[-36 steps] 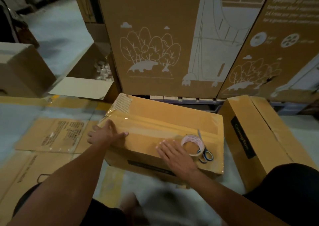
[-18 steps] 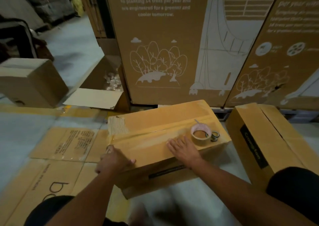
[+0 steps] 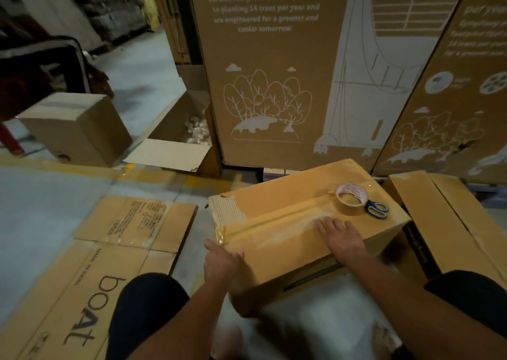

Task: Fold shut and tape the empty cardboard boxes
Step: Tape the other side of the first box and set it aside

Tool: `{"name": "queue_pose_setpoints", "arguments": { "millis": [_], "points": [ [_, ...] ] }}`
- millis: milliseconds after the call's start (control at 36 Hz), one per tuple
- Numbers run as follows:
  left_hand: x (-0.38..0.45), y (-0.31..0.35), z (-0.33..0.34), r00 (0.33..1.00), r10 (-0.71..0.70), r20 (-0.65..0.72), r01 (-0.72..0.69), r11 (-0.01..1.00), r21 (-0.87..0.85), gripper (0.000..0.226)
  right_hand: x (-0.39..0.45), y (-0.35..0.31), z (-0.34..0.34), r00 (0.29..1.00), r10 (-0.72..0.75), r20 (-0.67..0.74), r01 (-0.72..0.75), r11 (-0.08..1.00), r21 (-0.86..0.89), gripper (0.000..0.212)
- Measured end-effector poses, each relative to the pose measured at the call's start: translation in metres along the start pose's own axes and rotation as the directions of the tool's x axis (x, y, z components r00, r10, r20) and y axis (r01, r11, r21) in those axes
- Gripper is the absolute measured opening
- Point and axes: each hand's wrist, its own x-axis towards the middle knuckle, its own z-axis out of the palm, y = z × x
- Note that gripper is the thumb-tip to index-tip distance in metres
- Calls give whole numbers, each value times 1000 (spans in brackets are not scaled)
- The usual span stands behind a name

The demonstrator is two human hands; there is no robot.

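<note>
1. Swinging round under both hands, the cardboard box (image 3: 301, 238) now lies at a steeper angle than a second ago; its left end has come toward the person and its right end has gone toward the tall printed cartons (image 3: 274, 85); it sits on the floor between the knees, near corner raised a little.
2. Left hand (image 3: 223, 263) has shifted from the box's top left end down onto the near left corner; fingers lie fairly straight against the side face, thumb up by the taped end; it presses and steers, and I judge it grips nothing.
3. Right hand (image 3: 340, 236) stays flat on the lid, fingers straight and spread over the taped seam (image 3: 274, 222); it holds nothing.
4. Tape roll (image 3: 351, 198) and scissors (image 3: 377, 208) have ridden along on the lid, touching one another, just beyond the right hand.
5. Finding: the centre seam appears taped along its length; the turn probably means this box is finished, or that its end is being brought round for checking.
6. A second box (image 3: 439, 222) lies just to the right, flaps folded, seam apparently untaped; judged the next item.
</note>
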Motion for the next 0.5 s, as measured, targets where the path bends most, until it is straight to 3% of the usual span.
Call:
{"name": "queue_pose_setpoints", "arguments": {
  "millis": [83,194,250,361,500],
  "points": [
    [-1,1,14,992,-71,99,77,996,-54,65,-8,8,7,998,58,3,-58,998,27,67],
    [-11,-2,35,941,-210,265,265,945,-190,72,-19,22,16,992,124,36,-127,986,104,54],
    [-15,2,39,946,-213,245,257,953,-163,78,-23,26,19,992,117,55,-124,983,133,57],
    [-7,8,41,992,-100,74,106,992,-73,96,-29,24,25,995,92,27,-95,981,168,65],
    [1,1,34,990,-127,-67,132,989,74,75,-23,17,20,999,-13,32,6,981,193,87]
  ]
}}
